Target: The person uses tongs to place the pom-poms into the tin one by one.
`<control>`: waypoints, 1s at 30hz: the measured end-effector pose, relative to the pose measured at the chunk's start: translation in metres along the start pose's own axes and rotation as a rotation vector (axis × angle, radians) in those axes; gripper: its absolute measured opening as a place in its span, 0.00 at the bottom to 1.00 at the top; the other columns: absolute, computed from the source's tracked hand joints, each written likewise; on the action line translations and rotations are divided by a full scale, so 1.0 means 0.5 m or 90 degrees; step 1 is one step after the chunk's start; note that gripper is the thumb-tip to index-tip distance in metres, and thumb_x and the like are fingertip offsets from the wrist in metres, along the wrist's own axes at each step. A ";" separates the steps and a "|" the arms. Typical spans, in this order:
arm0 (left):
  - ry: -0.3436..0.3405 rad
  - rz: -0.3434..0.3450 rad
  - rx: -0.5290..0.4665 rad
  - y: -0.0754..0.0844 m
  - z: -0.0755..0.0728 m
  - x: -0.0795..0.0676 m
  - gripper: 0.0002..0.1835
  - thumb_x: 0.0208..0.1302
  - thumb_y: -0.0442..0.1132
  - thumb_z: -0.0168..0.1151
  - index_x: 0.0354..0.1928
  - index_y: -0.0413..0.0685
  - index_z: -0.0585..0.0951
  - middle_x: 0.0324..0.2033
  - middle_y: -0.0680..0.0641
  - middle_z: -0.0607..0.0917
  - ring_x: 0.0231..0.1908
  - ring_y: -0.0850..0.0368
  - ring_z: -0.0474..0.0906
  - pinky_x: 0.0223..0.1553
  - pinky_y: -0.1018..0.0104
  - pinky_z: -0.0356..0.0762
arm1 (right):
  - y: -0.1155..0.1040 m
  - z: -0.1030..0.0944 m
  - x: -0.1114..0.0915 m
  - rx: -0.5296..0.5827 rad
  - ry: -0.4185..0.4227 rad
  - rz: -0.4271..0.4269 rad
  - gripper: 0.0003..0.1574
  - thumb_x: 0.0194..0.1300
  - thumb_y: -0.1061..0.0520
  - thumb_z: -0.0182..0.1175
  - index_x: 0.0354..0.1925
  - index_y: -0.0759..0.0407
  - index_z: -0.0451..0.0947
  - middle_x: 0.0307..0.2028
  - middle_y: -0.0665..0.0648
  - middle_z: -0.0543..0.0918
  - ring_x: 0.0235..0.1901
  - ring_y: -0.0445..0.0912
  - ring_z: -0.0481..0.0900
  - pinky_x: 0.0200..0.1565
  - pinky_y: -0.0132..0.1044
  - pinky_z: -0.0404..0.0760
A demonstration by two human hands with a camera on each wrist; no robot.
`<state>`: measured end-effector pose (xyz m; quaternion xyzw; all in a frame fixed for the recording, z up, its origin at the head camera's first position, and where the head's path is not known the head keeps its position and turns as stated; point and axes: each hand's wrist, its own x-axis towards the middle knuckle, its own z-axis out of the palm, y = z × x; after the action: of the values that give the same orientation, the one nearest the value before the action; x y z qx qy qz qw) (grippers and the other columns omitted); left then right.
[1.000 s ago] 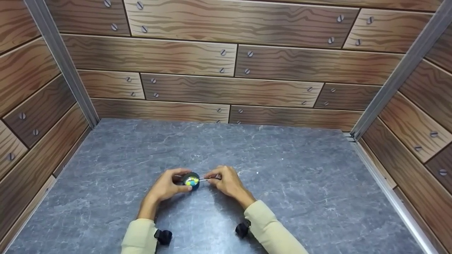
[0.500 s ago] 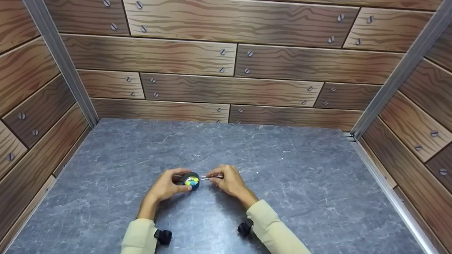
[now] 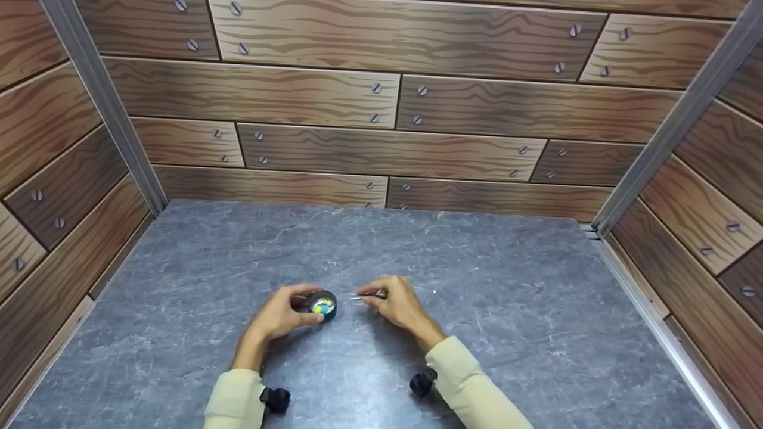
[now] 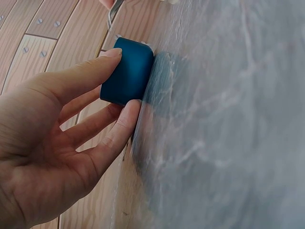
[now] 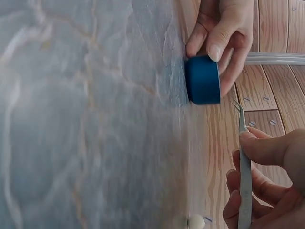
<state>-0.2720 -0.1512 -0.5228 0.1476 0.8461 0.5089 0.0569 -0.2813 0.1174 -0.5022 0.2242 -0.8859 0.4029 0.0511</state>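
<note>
A small dark blue cup (image 3: 323, 316) stands on the table with small yellow, blue and white pieces (image 3: 323, 307) inside; the side views hide these. My left hand (image 3: 281, 311) holds the cup from its left, thumb on the near side and fingers round the far side, as the left wrist view shows (image 4: 71, 119). My right hand (image 3: 393, 302) pinches metal tweezers (image 5: 245, 176) between thumb and fingers. Their bent tips point left at the cup, a short gap from its rim. In the right wrist view the tips are slightly apart, with nothing visible between them.
Two tiny white bits lie on the grey marbled table (image 3: 506, 333): a nearer white bit (image 3: 434, 292) right of my right hand and a farther white speck (image 3: 477, 268). Wood-patterned walls (image 3: 310, 95) with metal corner posts enclose the back and sides.
My right hand has drawn back to the right with the tweezers, so their tips have left the cup's rim. My left hand and the cup have stayed in place.
</note>
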 end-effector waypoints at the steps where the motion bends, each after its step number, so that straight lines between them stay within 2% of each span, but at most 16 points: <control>1: 0.001 -0.006 0.000 0.001 0.000 0.000 0.29 0.55 0.35 0.79 0.61 0.42 0.83 0.55 0.38 0.87 0.54 0.41 0.84 0.56 0.47 0.82 | 0.003 -0.005 -0.001 -0.004 0.004 -0.004 0.10 0.61 0.66 0.71 0.41 0.58 0.92 0.39 0.60 0.90 0.30 0.41 0.82 0.33 0.27 0.80; 5: 0.002 -0.026 0.005 0.005 0.002 -0.001 0.29 0.56 0.36 0.79 0.61 0.45 0.83 0.55 0.39 0.87 0.55 0.42 0.84 0.55 0.50 0.82 | 0.019 -0.025 -0.006 -0.028 0.025 -0.022 0.10 0.59 0.66 0.72 0.40 0.58 0.92 0.38 0.59 0.91 0.33 0.44 0.83 0.36 0.30 0.81; 10: 0.003 -0.020 0.005 0.007 0.001 -0.002 0.29 0.56 0.35 0.79 0.61 0.45 0.83 0.54 0.38 0.87 0.55 0.41 0.84 0.56 0.47 0.82 | 0.039 -0.050 -0.013 -0.023 0.039 -0.003 0.10 0.58 0.67 0.72 0.39 0.59 0.92 0.39 0.60 0.91 0.34 0.46 0.85 0.36 0.30 0.83; 15: 0.003 -0.009 -0.001 0.007 0.001 -0.001 0.29 0.55 0.35 0.79 0.61 0.44 0.83 0.55 0.37 0.86 0.55 0.39 0.84 0.57 0.44 0.81 | 0.060 -0.067 -0.021 -0.025 0.048 0.014 0.09 0.57 0.67 0.73 0.38 0.60 0.92 0.37 0.61 0.91 0.32 0.42 0.81 0.34 0.27 0.78; 18: 0.003 -0.005 -0.001 0.006 0.000 -0.002 0.29 0.55 0.35 0.79 0.61 0.43 0.83 0.55 0.36 0.86 0.55 0.39 0.84 0.58 0.44 0.81 | 0.071 -0.076 -0.026 -0.031 0.053 0.017 0.09 0.57 0.67 0.73 0.38 0.60 0.92 0.37 0.60 0.91 0.30 0.41 0.80 0.32 0.26 0.77; 30: 0.001 -0.018 0.002 0.003 0.001 -0.001 0.29 0.56 0.35 0.79 0.62 0.44 0.82 0.56 0.38 0.86 0.56 0.41 0.83 0.57 0.47 0.81 | 0.107 -0.097 -0.037 -0.055 0.063 0.043 0.09 0.56 0.67 0.74 0.37 0.59 0.92 0.38 0.60 0.92 0.34 0.44 0.83 0.35 0.28 0.78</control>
<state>-0.2711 -0.1504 -0.5219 0.1354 0.8491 0.5066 0.0631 -0.2926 0.1907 -0.5116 0.1719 -0.9058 0.3764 0.0910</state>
